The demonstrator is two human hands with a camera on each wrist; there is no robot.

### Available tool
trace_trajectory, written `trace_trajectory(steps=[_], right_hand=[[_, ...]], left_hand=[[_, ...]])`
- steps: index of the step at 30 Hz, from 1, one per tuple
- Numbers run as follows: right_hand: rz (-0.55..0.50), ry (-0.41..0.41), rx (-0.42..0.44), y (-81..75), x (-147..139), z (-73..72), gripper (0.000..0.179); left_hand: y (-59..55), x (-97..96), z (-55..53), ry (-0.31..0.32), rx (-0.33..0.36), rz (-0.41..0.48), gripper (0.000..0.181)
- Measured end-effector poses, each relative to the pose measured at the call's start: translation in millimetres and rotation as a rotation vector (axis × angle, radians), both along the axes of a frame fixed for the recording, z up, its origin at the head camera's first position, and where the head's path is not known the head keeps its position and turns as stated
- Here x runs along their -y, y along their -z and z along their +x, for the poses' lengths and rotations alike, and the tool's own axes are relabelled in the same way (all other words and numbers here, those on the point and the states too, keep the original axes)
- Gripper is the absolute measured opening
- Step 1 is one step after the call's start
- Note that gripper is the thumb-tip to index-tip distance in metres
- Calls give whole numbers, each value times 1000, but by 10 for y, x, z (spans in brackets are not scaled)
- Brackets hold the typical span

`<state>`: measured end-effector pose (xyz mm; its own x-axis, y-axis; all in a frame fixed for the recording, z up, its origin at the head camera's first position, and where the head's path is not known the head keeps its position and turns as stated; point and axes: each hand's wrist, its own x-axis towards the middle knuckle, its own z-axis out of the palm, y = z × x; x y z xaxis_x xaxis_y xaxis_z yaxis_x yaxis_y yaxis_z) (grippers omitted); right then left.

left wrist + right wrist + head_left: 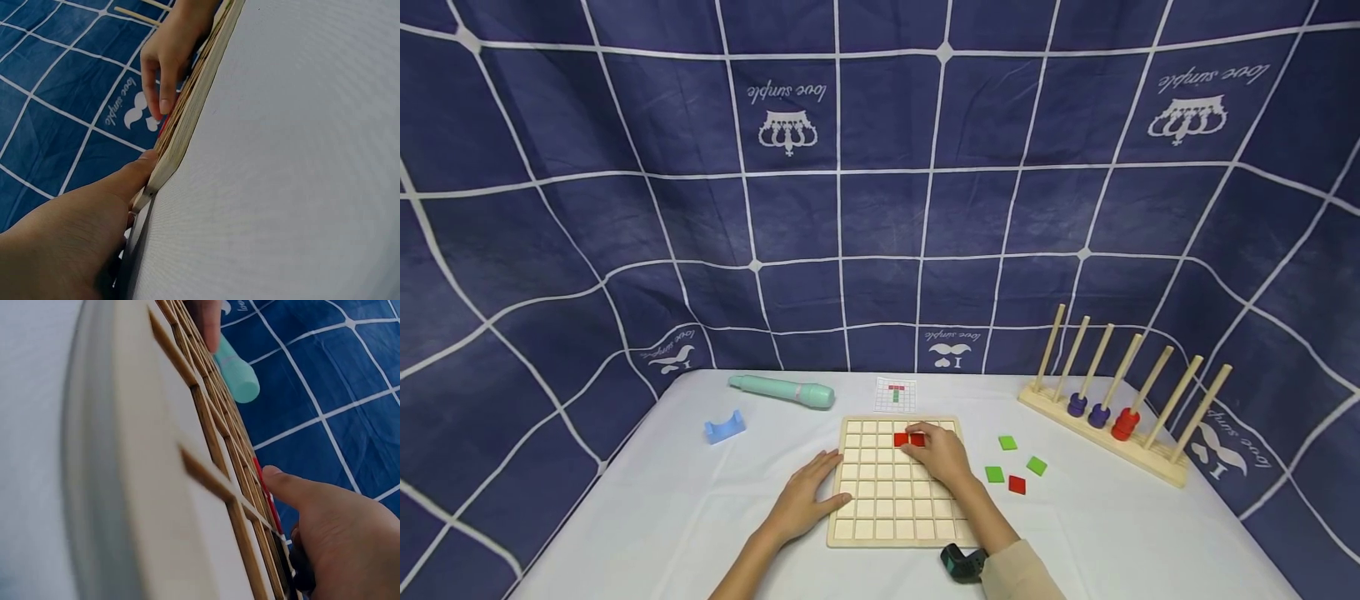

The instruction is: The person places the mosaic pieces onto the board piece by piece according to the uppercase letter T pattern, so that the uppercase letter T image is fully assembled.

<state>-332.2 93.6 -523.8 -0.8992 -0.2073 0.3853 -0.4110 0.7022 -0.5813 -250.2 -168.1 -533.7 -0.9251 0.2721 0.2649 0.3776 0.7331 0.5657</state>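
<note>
Tabletop [662,508]: red tile [917,440] between right fingers [927,428]

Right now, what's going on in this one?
A person's right hand has its fingers at two red tiles on a gridded board; whether they grip one is hard to tell. The left hand rests at the board's left edge. Three green tiles and a third red tile lie right of the board, and a patterned card lies beyond it.
</note>
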Motion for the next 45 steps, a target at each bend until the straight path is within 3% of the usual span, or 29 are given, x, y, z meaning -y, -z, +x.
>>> trace_trajectory(steps=[14,20,34,45], right_hand=[[-45,-44,-30,-21,-315,195,29],[-35,-5,-21,-18,-683,311,31],[43,106,-109,41,-1598,722,30],[54,102,-139,52,-1722,765,29]], left_hand=[[0,0,8,4,-3,4,71],[12,-20,-11,10,-7,-3,71],[-29,3,-2,5,-27,-18,70],[-14,-1,1,9,-31,-8,70]])
